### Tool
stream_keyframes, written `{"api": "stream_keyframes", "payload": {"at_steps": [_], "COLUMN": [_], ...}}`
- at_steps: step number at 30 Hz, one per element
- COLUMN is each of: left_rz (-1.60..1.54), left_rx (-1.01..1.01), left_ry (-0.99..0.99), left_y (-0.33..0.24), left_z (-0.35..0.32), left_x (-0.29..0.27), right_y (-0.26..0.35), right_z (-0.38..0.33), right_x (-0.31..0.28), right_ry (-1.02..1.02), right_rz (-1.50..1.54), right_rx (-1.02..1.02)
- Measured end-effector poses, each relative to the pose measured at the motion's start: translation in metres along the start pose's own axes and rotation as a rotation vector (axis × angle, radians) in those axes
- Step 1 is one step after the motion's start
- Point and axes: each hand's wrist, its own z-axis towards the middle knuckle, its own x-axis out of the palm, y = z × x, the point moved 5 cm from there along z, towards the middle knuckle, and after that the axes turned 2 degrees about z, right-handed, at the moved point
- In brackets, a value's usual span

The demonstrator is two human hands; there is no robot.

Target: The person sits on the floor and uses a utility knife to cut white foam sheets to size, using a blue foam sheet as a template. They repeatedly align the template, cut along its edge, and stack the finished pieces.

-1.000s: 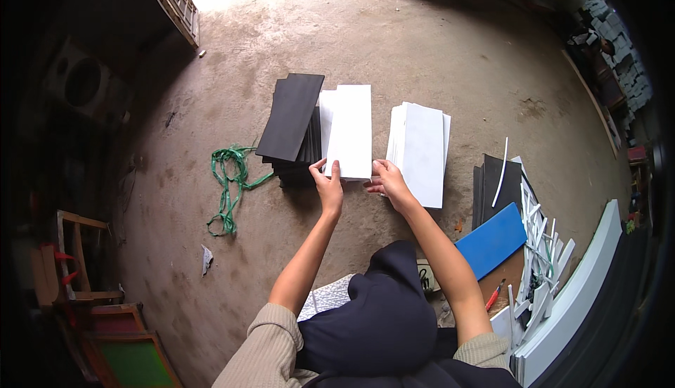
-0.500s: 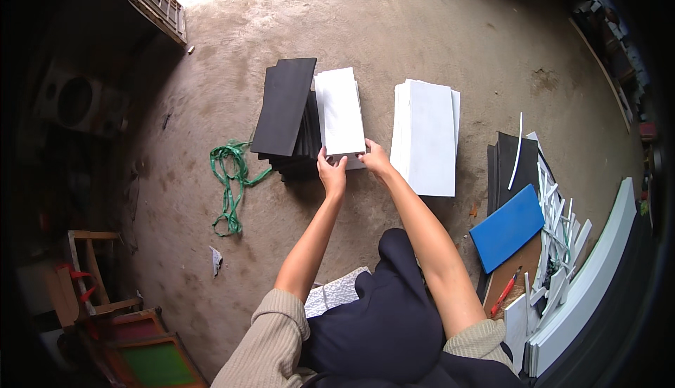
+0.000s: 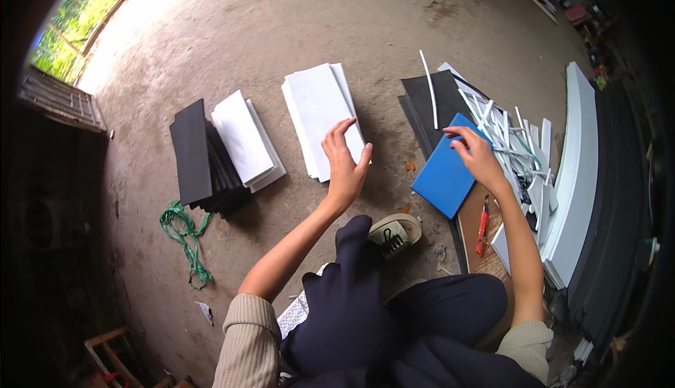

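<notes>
My left hand (image 3: 344, 166) is held in the air, its fingers apart and nothing in them, in front of the lower right part of a tall stack of white rectangular sheets (image 3: 313, 103). Over the upper right edge of a flat blue rectangular panel (image 3: 443, 173), my right hand (image 3: 479, 159) hovers with curved, parted fingers and holds nothing; whether a fingertip touches the panel I cannot tell. To the left stand a smaller stack of white sheets (image 3: 240, 135) and, leaning beside it, a stack of black sheets (image 3: 191, 150).
Thin white offcut strips (image 3: 524, 152) lie heaped right of the panel, with black sheets (image 3: 425, 103) behind. A red utility knife (image 3: 482, 228) rests on a brown board. Long white strips (image 3: 573, 198) line the right side. Green twine (image 3: 186, 237) lies on the floor at left.
Both hands have let go of the smaller white stack and moved right, the right hand to the blue panel. My view has swung right, showing a shoe.
</notes>
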Motion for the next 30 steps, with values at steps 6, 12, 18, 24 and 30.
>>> {"api": "stream_keyframes", "payload": {"at_steps": [6,12,18,24,30], "left_rz": [0.010,0.108,0.086,-0.258,-0.027], "left_rx": [0.304,0.295,0.319,0.247,0.847], "left_ry": [0.586,0.734,0.668,0.799,1.280], "left_y": [-0.036,-0.037,-0.059,-0.098,-0.124], "left_z": [-0.031,-0.075,-0.075,-0.062,-0.127], "left_x": [0.161,0.264,0.334,0.399,0.440], "right_y": [-0.183,-0.198,-0.205,-0.192,-0.181], "right_z": [-0.184,-0.261,-0.265,-0.299,-0.364], "right_x": [-0.054,0.034,0.045,0.056,0.041], "right_ry": [-0.613,-0.493,-0.539,-0.808,-0.961], "right_rz": [0.183,-0.143,-0.373,0.105,-0.058], "right_rx": [0.582,0.663,0.682,0.793,0.923]}}
